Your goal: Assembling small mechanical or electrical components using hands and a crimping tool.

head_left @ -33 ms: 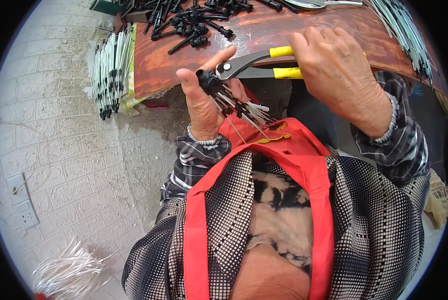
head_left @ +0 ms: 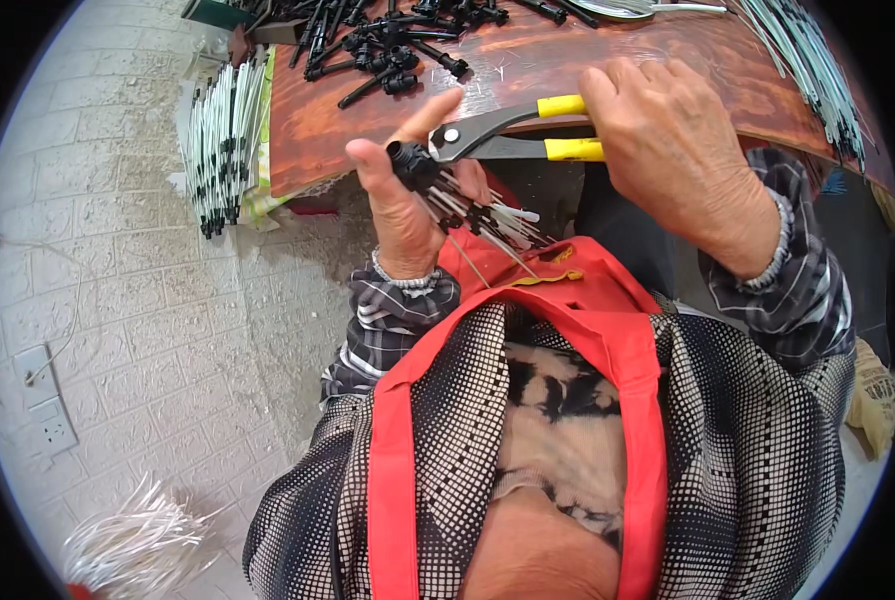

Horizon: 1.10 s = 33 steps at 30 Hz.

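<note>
My left hand point(head_left: 400, 225) holds a black ribbed plastic fitting point(head_left: 416, 165), its thumb and a finger spread on either side of the round end. A bunch of thin white and black strips point(head_left: 493, 222), like cable ties, hangs below the fitting over my red apron point(head_left: 608, 265). My right hand point(head_left: 668, 150) is wrapped round the yellow handles of a pair of pliers point(head_left: 503, 125). The dark jaws meet the fitting's edge by the left fingers, with the handles apart. What exactly the jaw tips grip is hidden.
Ahead is a wooden table point(head_left: 658, 70) with a heap of black plastic fittings point(head_left: 388, 70). Bundles of pale, black-ended strips lie at its left edge point(head_left: 226, 145) and its right side point(head_left: 803, 70). At lower left is a tuft of white strips point(head_left: 143, 540).
My left hand, the fitting and the plier jaws have shifted very slightly left. Both holds stay the same.
</note>
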Each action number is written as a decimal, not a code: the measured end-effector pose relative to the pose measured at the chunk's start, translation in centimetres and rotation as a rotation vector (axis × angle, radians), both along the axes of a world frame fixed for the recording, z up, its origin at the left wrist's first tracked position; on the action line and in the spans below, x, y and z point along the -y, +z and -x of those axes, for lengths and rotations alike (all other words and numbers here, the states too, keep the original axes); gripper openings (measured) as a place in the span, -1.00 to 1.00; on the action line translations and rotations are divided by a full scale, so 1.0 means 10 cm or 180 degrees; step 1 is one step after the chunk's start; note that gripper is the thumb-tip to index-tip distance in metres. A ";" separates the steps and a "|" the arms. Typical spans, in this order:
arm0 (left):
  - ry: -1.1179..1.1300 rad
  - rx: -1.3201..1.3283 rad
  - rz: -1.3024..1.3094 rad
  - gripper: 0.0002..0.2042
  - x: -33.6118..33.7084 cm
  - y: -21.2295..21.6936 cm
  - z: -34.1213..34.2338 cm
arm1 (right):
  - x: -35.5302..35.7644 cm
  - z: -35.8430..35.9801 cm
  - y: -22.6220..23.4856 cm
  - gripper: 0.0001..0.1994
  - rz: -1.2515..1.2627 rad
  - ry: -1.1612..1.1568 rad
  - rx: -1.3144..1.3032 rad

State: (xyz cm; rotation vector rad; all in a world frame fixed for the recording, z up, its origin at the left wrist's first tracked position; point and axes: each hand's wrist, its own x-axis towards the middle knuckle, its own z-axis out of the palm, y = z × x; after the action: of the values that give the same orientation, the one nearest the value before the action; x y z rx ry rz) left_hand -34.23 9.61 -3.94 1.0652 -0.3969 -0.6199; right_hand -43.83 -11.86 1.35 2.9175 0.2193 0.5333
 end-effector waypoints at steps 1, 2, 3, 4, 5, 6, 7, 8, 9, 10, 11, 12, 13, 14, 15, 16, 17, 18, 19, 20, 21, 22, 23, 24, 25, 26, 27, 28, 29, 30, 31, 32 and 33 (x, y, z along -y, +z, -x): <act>0.0096 -0.0204 0.0251 0.02 0.00 0.03 -0.01 | -0.01 0.00 -0.04 -0.86 -0.0306 0.0035 -0.0006; 0.0197 -0.0405 0.0502 0.02 0.00 0.06 -0.02 | -0.03 0.00 -0.09 -0.85 -0.0614 0.0077 -0.0013; 0.0286 -0.0604 0.0765 0.02 -0.01 0.08 -0.03 | -0.05 0.00 -0.13 -0.84 -0.0911 0.0111 -0.0021; 0.0309 -0.0581 0.0767 0.02 -0.02 0.07 -0.07 | -0.06 -0.03 -0.19 -0.84 -0.0911 0.0140 -0.0005; 0.0122 -0.0348 0.0822 0.01 -0.05 0.05 -0.13 | -0.07 -0.07 -0.27 -0.83 -0.1854 0.0080 -0.0327; -0.0086 -0.0120 0.0877 0.01 -0.07 0.03 -0.19 | -0.10 -0.10 -0.35 -0.82 -0.2789 -0.0002 -0.0658; -0.0294 0.0107 0.0928 0.00 -0.08 0.03 -0.22 | -0.17 -0.11 -0.46 -0.82 -0.2786 0.0014 -0.0647; -0.0280 0.0125 0.0923 0.00 -0.07 0.05 -0.23 | -0.25 -0.12 -0.58 -0.81 -0.3875 0.0270 -0.0819; -0.0317 0.0146 0.0934 0.00 -0.06 0.05 -0.24 | -0.33 -0.13 -0.68 -0.81 -0.4962 0.0534 -0.0987; -0.0358 0.0165 0.0946 0.00 -0.04 0.05 -0.25 | -0.41 -0.14 -0.73 -0.81 -0.4965 0.0547 -0.0976; -0.0385 0.0182 0.0955 0.00 -0.05 0.06 -0.25 | -0.52 -0.13 -0.76 -0.82 -0.5157 0.0583 -0.0833; -0.0377 0.0191 0.0948 0.00 -0.06 0.06 -0.26 | -0.61 -0.13 -0.76 -0.83 -0.5347 0.0610 -0.0684; -0.0411 0.0230 0.0941 0.00 -0.07 0.06 -0.27 | -0.65 -0.14 -0.75 -0.84 -0.5533 0.0629 -0.0529; -0.0450 0.0267 0.0937 0.00 -0.08 0.06 -0.28 | -0.63 -0.15 -0.73 -0.84 -0.5533 0.0631 -0.0523; -0.0494 0.0301 0.0936 0.00 -0.08 0.06 -0.29 | -0.58 -0.16 -0.67 -0.85 -0.5149 0.0583 -0.0394; -0.0483 0.0298 0.0931 0.00 -0.09 0.06 -0.29 | -0.52 -0.17 -0.61 -0.86 -0.4771 0.0544 -0.0288; -0.0495 0.0290 0.0911 0.00 -0.10 0.06 -0.29 | -0.46 -0.18 -0.54 -0.88 -0.4391 0.0504 -0.0183; -0.0514 0.0279 0.0901 0.00 -0.11 0.05 -0.29 | -0.41 -0.22 -0.45 -0.88 -0.4385 0.0499 -0.0188; -0.0554 0.0253 0.0891 0.00 -0.10 0.05 -0.28 | -0.37 -0.26 -0.33 -0.89 -0.4038 0.0619 0.0034; -0.0573 0.0234 0.0899 0.00 -0.10 0.04 -0.26 | -0.36 -0.29 -0.24 -0.90 -0.3685 0.0738 0.0249; -0.0516 0.0078 0.0796 0.02 -0.10 0.04 -0.24 | -0.39 -0.34 -0.15 -0.90 -0.3680 0.0716 0.0252; -0.0456 -0.0075 0.0690 0.05 -0.10 0.05 -0.22 | -0.45 -0.39 -0.06 -0.90 -0.4276 0.0968 -0.0123; -0.0395 -0.0223 0.0586 0.07 -0.09 0.08 -0.19 | -0.50 -0.45 0.01 -0.89 -0.4859 0.1226 -0.0509; -0.0406 -0.0226 0.0591 0.07 -0.05 0.11 -0.16 | -0.53 -0.49 0.05 -0.89 -0.5432 0.1492 -0.0915; -0.0192 -0.0411 0.0672 0.07 0.02 0.15 -0.12 | -0.54 -0.52 0.04 -0.89 -0.5429 0.1484 -0.0911; 0.0037 -0.0590 0.0747 0.07 0.08 0.23 -0.07 | -0.56 -0.55 0.02 -0.89 -0.5191 0.1552 -0.0699; 0.0267 -0.0769 0.0822 0.07 0.10 0.26 -0.05 | -0.59 -0.58 0.00 -0.89 -0.4950 0.1615 -0.0490; 0.0274 -0.0768 0.0822 0.07 0.07 0.24 -0.07 | -0.60 -0.59 -0.02 -0.89 -0.4706 0.1673 -0.0285; 0.0117 -0.0551 0.0681 0.08 0.02 0.19 -0.11 | -0.61 -0.59 -0.02 -0.89 -0.4707 0.1676 -0.0288; -0.0043 -0.0335 0.0541 0.08 -0.02 0.14 -0.16 | -0.62 -0.59 -0.01 -0.89 -0.4804 0.1627 -0.0424; -0.0189 -0.0111 0.0406 0.09 -0.04 0.13 -0.18 | -0.62 -0.60 0.00 -0.88 -0.4892 0.1592 -0.0568; -0.0175 -0.0104 0.0413 0.09 -0.05 0.13 -0.18 | -0.63 -0.61 0.01 -0.87 -0.4976 0.1554 -0.0712; -0.0138 -0.0127 0.0423 0.09 -0.05 0.14 -0.17 | -0.62 -0.62 0.01 -0.87 -0.4968 0.1567 -0.0720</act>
State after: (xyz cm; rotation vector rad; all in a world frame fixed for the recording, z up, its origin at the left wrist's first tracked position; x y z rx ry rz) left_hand -32.54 10.15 -2.58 0.9182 -0.4215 -0.6437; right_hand -37.65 -5.61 1.50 4.4779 0.9189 0.5711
